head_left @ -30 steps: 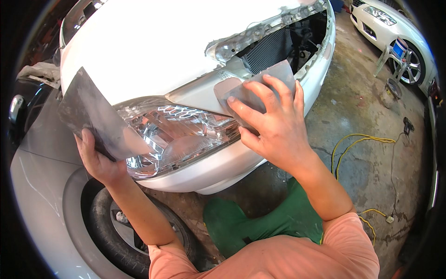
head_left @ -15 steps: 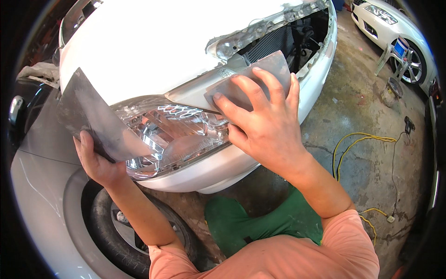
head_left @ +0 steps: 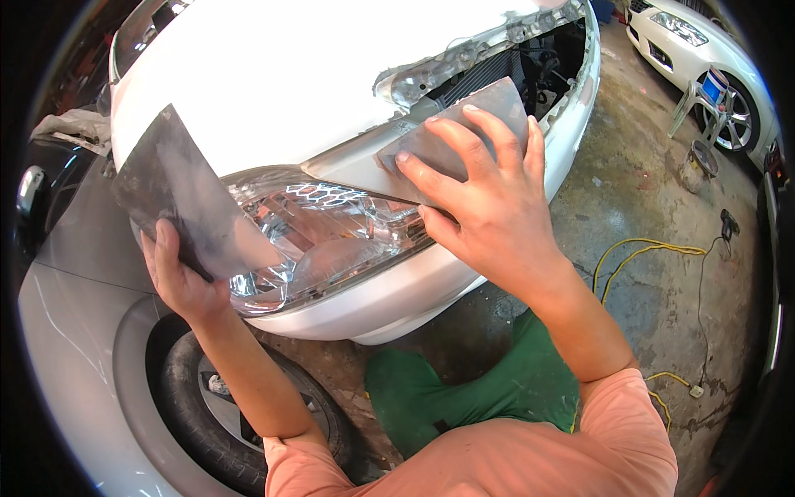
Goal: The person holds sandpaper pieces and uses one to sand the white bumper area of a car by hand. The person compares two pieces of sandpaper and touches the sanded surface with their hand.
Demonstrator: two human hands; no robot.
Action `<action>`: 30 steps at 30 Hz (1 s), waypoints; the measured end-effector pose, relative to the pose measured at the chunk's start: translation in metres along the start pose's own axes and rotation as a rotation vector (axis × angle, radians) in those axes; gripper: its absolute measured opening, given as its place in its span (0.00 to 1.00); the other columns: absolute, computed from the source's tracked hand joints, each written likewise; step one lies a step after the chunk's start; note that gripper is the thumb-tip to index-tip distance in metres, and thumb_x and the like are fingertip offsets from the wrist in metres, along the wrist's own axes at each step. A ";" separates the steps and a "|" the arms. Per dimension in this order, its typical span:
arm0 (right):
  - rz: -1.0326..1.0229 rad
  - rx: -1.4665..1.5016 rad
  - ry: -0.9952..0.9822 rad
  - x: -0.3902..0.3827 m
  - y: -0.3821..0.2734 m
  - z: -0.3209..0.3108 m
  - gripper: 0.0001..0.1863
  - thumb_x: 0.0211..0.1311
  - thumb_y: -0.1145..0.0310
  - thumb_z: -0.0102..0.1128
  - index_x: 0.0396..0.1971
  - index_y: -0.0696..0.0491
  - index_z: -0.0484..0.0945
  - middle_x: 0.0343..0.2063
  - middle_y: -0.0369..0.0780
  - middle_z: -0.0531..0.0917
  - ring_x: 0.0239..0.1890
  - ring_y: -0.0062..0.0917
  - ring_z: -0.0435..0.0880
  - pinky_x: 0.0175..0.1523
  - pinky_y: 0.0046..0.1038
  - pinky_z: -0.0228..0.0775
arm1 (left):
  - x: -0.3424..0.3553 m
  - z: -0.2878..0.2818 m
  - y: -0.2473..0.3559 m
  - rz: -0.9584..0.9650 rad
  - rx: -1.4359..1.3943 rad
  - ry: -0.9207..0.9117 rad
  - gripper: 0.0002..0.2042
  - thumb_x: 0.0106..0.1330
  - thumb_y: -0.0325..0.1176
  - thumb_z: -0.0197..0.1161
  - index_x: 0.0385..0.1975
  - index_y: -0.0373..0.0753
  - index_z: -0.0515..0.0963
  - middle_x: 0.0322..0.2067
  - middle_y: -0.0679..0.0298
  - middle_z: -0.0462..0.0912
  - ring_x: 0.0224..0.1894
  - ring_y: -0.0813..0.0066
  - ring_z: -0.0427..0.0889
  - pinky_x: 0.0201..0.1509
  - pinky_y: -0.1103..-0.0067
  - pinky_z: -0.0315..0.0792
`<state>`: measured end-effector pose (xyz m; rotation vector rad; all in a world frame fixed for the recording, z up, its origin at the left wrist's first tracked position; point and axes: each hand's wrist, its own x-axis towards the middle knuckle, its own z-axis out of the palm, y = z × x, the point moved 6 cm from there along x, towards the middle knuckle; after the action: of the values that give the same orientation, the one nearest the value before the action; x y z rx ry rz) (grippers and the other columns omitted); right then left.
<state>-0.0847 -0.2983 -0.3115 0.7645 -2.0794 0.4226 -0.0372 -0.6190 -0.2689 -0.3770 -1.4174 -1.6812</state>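
Note:
My left hand [head_left: 186, 273] grips a dark grey, flat rectangular sheet [head_left: 182, 186] by its lower part, tilted up in front of the left end of the white car's headlight [head_left: 331, 244]. My right hand [head_left: 489, 195] has its fingers bent over a second grey flat plate [head_left: 497, 103], pressing it on the silver strip [head_left: 344, 161] above the headlight. The plate's underside is hidden. The plate reaches toward an opening [head_left: 551, 66] in the car's front, where a radiator shows.
A grey car body [head_left: 74, 348] with a wheel [head_left: 190, 406] lies at left. At right are another white car [head_left: 679, 41], a stool [head_left: 687, 103] with a blue can [head_left: 714, 83], a bucket [head_left: 696, 166], a black tool [head_left: 727, 224] and yellow cords [head_left: 629, 244] on the floor.
My right hand and its plate have shifted upward, first leftward, then back to the right. My left hand and its sheet are slightly higher and further right.

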 end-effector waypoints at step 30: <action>-0.108 0.044 -0.244 -0.012 0.007 -0.014 0.20 0.45 0.67 0.69 0.43 0.42 0.84 0.55 0.37 0.73 0.64 0.38 0.65 0.64 0.69 0.51 | 0.000 -0.013 -0.005 0.014 0.011 -0.097 0.16 0.71 0.29 0.60 0.56 0.30 0.74 0.50 0.55 0.80 0.53 0.65 0.82 0.58 0.69 0.77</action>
<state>-0.0753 -0.2806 -0.3138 0.9915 -2.2469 0.3288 -0.0375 -0.6307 -0.2765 -0.4672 -1.4904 -1.6629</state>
